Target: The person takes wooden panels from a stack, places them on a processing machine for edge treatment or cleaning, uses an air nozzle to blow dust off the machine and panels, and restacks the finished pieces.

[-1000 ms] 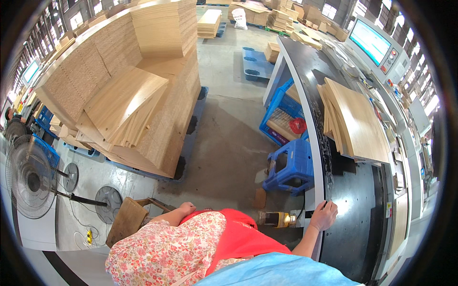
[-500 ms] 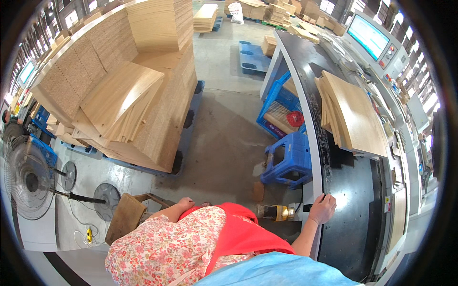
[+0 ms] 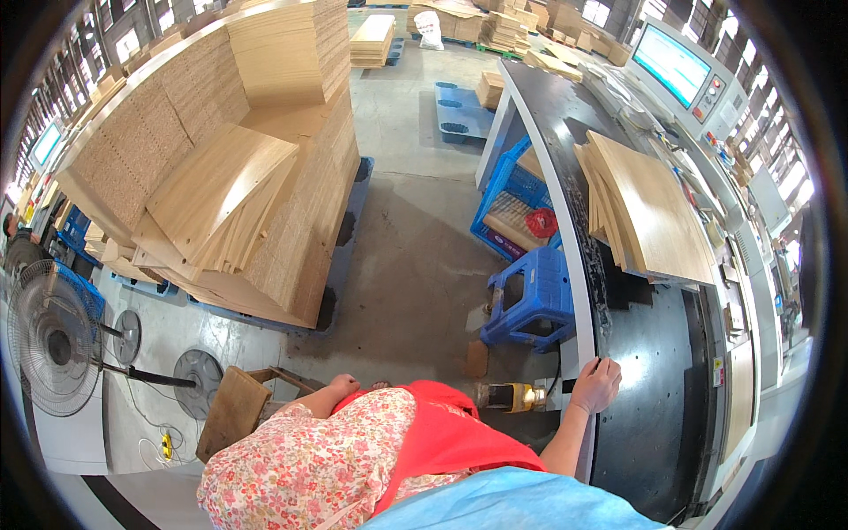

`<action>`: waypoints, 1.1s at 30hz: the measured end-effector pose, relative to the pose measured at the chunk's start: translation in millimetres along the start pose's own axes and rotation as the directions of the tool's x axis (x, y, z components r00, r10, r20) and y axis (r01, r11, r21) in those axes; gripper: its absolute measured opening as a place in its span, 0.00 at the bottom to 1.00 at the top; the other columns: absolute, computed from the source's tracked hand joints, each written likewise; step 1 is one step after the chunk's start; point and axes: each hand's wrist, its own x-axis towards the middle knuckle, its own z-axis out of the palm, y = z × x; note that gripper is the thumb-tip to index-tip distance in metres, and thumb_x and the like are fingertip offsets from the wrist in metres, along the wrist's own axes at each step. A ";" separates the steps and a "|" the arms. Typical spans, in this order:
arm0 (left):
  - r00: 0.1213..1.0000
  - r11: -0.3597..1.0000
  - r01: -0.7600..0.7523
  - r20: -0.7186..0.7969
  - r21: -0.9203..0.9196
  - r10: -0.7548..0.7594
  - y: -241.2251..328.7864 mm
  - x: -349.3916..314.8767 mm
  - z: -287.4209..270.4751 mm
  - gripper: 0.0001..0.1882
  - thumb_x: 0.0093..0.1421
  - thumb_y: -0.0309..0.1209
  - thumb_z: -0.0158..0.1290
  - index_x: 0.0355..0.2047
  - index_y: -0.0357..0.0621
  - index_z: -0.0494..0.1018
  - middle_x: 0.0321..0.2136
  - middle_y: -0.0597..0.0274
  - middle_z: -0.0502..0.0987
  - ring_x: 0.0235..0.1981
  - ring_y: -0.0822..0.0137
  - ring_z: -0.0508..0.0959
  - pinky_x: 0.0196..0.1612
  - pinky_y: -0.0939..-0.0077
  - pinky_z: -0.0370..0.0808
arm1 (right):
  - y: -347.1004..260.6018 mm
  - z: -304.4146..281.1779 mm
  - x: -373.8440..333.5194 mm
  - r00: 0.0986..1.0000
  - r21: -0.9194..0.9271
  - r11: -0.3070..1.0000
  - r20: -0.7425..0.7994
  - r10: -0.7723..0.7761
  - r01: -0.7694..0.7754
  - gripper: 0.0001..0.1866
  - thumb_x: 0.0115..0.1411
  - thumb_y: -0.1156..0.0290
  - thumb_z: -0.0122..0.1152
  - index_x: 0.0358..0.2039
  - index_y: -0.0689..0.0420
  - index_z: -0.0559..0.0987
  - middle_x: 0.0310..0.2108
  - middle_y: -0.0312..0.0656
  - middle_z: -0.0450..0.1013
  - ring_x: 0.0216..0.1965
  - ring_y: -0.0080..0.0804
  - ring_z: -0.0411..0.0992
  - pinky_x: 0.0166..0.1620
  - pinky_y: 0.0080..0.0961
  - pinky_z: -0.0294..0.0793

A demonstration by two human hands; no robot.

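Note:
My right hand (image 3: pixel 597 385) rests at the near edge of a long black-topped bench (image 3: pixel 640 389), on my right. Its fingers are curled together, and whether anything small is in them is hidden. My left hand (image 3: pixel 344 384) is held low beside the red apron (image 3: pixel 433 424), its fingers loosely closed with nothing showing in them. Farther along the bench lies a skewed stack of wooden panels (image 3: pixel 654 208), apart from my right hand. A blue plastic stool (image 3: pixel 530 296) stands beside the bench.
Tall stacked boards (image 3: pixel 309 212) on a blue pallet (image 3: pixel 340 256) stand ahead left, with loose panels (image 3: pixel 216 194) on top. A fan (image 3: pixel 57 344) and a wooden stool (image 3: pixel 234 406) are at left. Under the bench sits a blue crate (image 3: pixel 508 208). A machine screen (image 3: pixel 671 62) is at far right.
The view has shifted slightly, so the bench and stacks sit a little farther left in it. Both hands keep nearly the same pose and place.

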 end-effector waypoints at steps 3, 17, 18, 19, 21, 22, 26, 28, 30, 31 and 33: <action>1.000 1.000 0.007 -0.020 -0.013 -0.008 -0.9 -0.1 1.4 0.19 0.53 0.45 0.53 0.38 0.45 0.78 0.38 0.50 0.78 0.41 0.54 0.78 0.46 0.65 0.73 | 1.9 2.4 -0.6 1.000 0.002 1.000 -0.012 -0.003 0.003 0.07 0.53 0.67 0.59 0.30 0.55 0.74 0.36 0.38 0.68 0.42 0.36 0.69 0.42 0.33 0.72; 1.000 0.999 -0.018 -0.024 0.031 0.019 -6.3 -1.0 2.1 0.21 0.53 0.46 0.53 0.39 0.44 0.78 0.38 0.48 0.78 0.41 0.53 0.78 0.44 0.64 0.73 | 2.1 3.2 -1.1 1.000 -0.015 1.000 0.003 0.010 -0.010 0.07 0.54 0.67 0.59 0.31 0.55 0.75 0.38 0.38 0.69 0.43 0.36 0.70 0.42 0.33 0.72; 0.999 0.999 -0.025 -0.039 0.029 0.026 -8.9 1.1 2.3 0.20 0.53 0.46 0.53 0.38 0.44 0.78 0.38 0.49 0.78 0.41 0.53 0.78 0.44 0.64 0.74 | 1.9 4.1 -0.6 1.000 -0.011 1.000 0.002 0.009 -0.009 0.07 0.54 0.67 0.59 0.31 0.55 0.75 0.38 0.38 0.69 0.43 0.36 0.70 0.42 0.33 0.72; 0.999 0.999 -0.028 -0.036 0.026 0.029 -11.8 2.7 2.6 0.20 0.53 0.46 0.53 0.38 0.44 0.78 0.37 0.49 0.78 0.40 0.53 0.78 0.44 0.64 0.74 | 1.4 4.9 0.0 1.000 -0.006 1.000 0.000 0.008 -0.008 0.07 0.54 0.67 0.59 0.31 0.55 0.75 0.38 0.38 0.69 0.43 0.36 0.70 0.42 0.33 0.72; 0.999 0.999 -0.041 -0.016 0.026 0.041 -5.3 -0.1 1.4 0.20 0.53 0.45 0.53 0.37 0.44 0.78 0.37 0.49 0.78 0.40 0.53 0.78 0.43 0.65 0.74 | 4.3 7.1 -2.1 1.000 -0.008 1.000 0.006 0.017 -0.017 0.07 0.54 0.67 0.59 0.32 0.55 0.75 0.38 0.38 0.70 0.43 0.36 0.70 0.42 0.33 0.72; 0.999 0.998 -0.048 -0.007 0.036 0.049 -1.7 -1.2 0.6 0.19 0.53 0.45 0.52 0.37 0.43 0.78 0.37 0.49 0.79 0.39 0.53 0.78 0.43 0.65 0.74 | 5.4 7.6 -2.9 1.000 -0.008 1.000 0.009 0.021 -0.021 0.07 0.54 0.67 0.59 0.32 0.55 0.75 0.38 0.38 0.70 0.43 0.36 0.70 0.42 0.33 0.72; 0.998 0.997 -0.060 -0.006 0.056 0.060 1.5 -5.6 -3.8 0.19 0.53 0.44 0.52 0.37 0.43 0.78 0.36 0.50 0.79 0.39 0.54 0.79 0.43 0.65 0.74 | 2.9 5.0 -2.1 0.999 -0.006 1.000 0.029 0.023 -0.023 0.08 0.54 0.67 0.59 0.33 0.55 0.76 0.38 0.38 0.70 0.45 0.36 0.69 0.44 0.33 0.72; 0.998 0.996 -0.067 -0.009 0.064 0.068 0.6 -6.2 -3.9 0.19 0.53 0.44 0.52 0.36 0.43 0.78 0.36 0.50 0.79 0.38 0.54 0.79 0.43 0.65 0.74 | 4.8 8.1 -3.0 0.999 -0.003 1.000 0.035 0.025 -0.025 0.08 0.54 0.67 0.59 0.34 0.56 0.76 0.38 0.38 0.70 0.45 0.36 0.69 0.44 0.34 0.71; 0.996 0.994 -0.083 -0.014 0.069 0.084 -1.6 -5.4 -3.9 0.18 0.53 0.44 0.52 0.36 0.44 0.79 0.35 0.50 0.79 0.38 0.54 0.79 0.42 0.65 0.74 | 4.9 7.9 -2.5 0.999 -0.001 1.000 0.036 0.025 -0.025 0.09 0.54 0.67 0.59 0.34 0.56 0.76 0.39 0.38 0.70 0.45 0.36 0.69 0.45 0.34 0.71; 0.997 0.995 -0.080 -0.019 0.055 0.081 -2.8 -5.3 -3.8 0.18 0.53 0.44 0.51 0.36 0.44 0.79 0.35 0.50 0.79 0.38 0.55 0.79 0.42 0.65 0.74 | 4.7 7.7 -2.3 0.999 0.001 1.000 0.037 0.025 -0.025 0.09 0.54 0.67 0.59 0.34 0.56 0.76 0.39 0.38 0.70 0.45 0.36 0.69 0.45 0.34 0.71; 0.997 0.997 -0.074 -0.027 0.025 0.074 -1.4 -7.8 -3.7 0.18 0.53 0.44 0.51 0.35 0.45 0.79 0.34 0.50 0.79 0.37 0.55 0.79 0.42 0.65 0.74 | 3.5 5.7 -2.0 0.999 0.004 1.000 0.031 0.024 -0.024 0.09 0.54 0.67 0.59 0.34 0.56 0.76 0.39 0.38 0.70 0.45 0.36 0.69 0.45 0.34 0.71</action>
